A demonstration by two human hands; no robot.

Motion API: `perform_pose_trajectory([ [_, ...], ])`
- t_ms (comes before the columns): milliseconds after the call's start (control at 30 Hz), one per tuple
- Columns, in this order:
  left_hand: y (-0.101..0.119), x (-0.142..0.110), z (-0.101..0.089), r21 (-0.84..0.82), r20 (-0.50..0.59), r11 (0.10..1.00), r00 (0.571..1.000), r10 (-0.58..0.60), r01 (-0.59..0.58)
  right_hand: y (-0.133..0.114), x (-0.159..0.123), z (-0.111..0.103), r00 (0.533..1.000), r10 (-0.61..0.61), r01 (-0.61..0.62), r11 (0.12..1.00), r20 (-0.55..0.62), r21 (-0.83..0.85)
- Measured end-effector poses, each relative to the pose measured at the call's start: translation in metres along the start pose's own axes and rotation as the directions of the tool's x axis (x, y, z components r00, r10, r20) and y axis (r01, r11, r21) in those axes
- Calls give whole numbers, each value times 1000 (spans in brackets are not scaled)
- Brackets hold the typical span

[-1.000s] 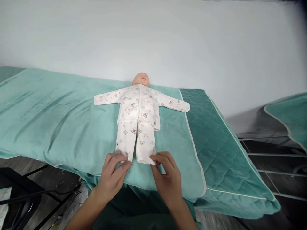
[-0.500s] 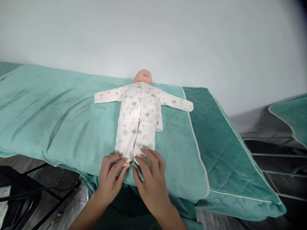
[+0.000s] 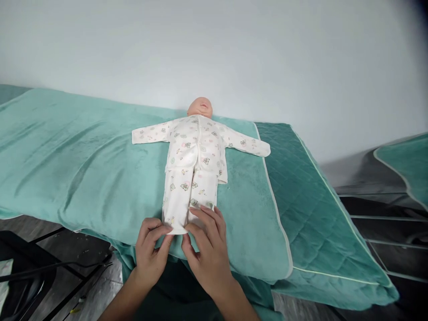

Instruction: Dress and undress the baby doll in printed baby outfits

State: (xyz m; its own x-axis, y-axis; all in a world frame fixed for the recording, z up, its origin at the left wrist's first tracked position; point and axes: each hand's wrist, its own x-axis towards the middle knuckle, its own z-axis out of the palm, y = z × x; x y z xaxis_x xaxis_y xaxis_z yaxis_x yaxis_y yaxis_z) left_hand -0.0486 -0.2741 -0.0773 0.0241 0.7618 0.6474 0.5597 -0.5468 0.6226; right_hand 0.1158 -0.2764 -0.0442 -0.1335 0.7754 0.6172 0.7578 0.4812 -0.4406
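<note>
A baby doll (image 3: 200,107) lies on its back in a white printed top (image 3: 187,142) with both sleeves spread sideways. Its matching trousers (image 3: 177,196) point toward me. My left hand (image 3: 150,249) pinches one side of the hem of the trouser leg on the left between thumb and fingers. Across from it, my right hand (image 3: 205,249) pinches the other side of that same hem. The hem is drawn flat between both hands, and no foot shows there. My right fingers partly cover the other trouser leg.
Beneath the doll is a light green blanket (image 3: 100,178) over a darker quilted cover (image 3: 321,232). A white wall (image 3: 214,49) rises behind. A black chair (image 3: 26,272) stands at lower left, and a metal rack (image 3: 388,217) at right.
The left-side trouser hem has been pulled down toward me, covering the bit of foot that showed before. My left hand has shifted slightly left and down; both hands now grip the hem.
</note>
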Motion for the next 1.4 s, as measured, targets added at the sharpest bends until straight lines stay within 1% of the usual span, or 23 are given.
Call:
perform_pose_trajectory([
  [100, -1, -2, 1, 33, -2, 998, 999, 49, -49, 1, -5, 2, 999, 12, -13, 1000, 40, 18],
  [200, 0, -3, 3, 117, 32, 987, 994, 106, -109, 1, -8, 4, 997, 23, -25, 999, 77, 27],
  [333, 0, -5, 4, 208, 71, 954, 976, 205, -215, 1, -13, 5, 997, 25, -28, 999, 75, 33],
  [400, -1, -6, 4, 241, 71, 940, 970, 232, -243, 3, -18, 3, 996, 43, -46, 998, 72, 45],
  [567, -4, -12, 6, 294, 41, 925, 971, 237, -239, 9, -26, -1, 997, 67, -71, 993, 43, 93],
  [767, 1, -14, 9, 288, 20, 930, 972, 234, -230, 9, -24, -6, 999, 40, -38, 994, -17, 98],
  [900, 4, -16, 5, 249, 9, 941, 972, 233, -228, 5, -30, -11, 1000, 20, -17, 996, -24, 89],
  [1000, 5, -14, -2, 222, -27, 955, 977, 210, -199, 4, -38, -16, 1000, 26, -26, 997, -10, 77],
  [1067, 5, -5, -6, 225, -46, 957, 979, 198, -183, 7, -36, -20, 1000, 20, -19, 995, -12, 97],
  [1133, 4, 13, -7, 236, -55, 956, 980, 190, -172, 14, -24, -25, 999, 1, 3, 993, -33, 119],
  [1200, 2, 38, -4, 239, -48, 956, 981, 187, -170, 26, 0, -27, 997, -21, 29, 994, -77, 103],
  [1267, -2, 67, 4, 227, -28, 954, 978, 207, -196, 40, 31, -27, 991, -42, 47, 998, -128, 34],
  [1333, -5, 94, 15, 221, -7, 954, 978, 209, -202, 53, 63, -22, 992, -22, 16, 998, -122, -54],
  [1400, -10, 115, 26, 228, 35, 957, 984, 175, -178, 65, 88, -14, 997, -1, -12, 987, -81, -161],
])
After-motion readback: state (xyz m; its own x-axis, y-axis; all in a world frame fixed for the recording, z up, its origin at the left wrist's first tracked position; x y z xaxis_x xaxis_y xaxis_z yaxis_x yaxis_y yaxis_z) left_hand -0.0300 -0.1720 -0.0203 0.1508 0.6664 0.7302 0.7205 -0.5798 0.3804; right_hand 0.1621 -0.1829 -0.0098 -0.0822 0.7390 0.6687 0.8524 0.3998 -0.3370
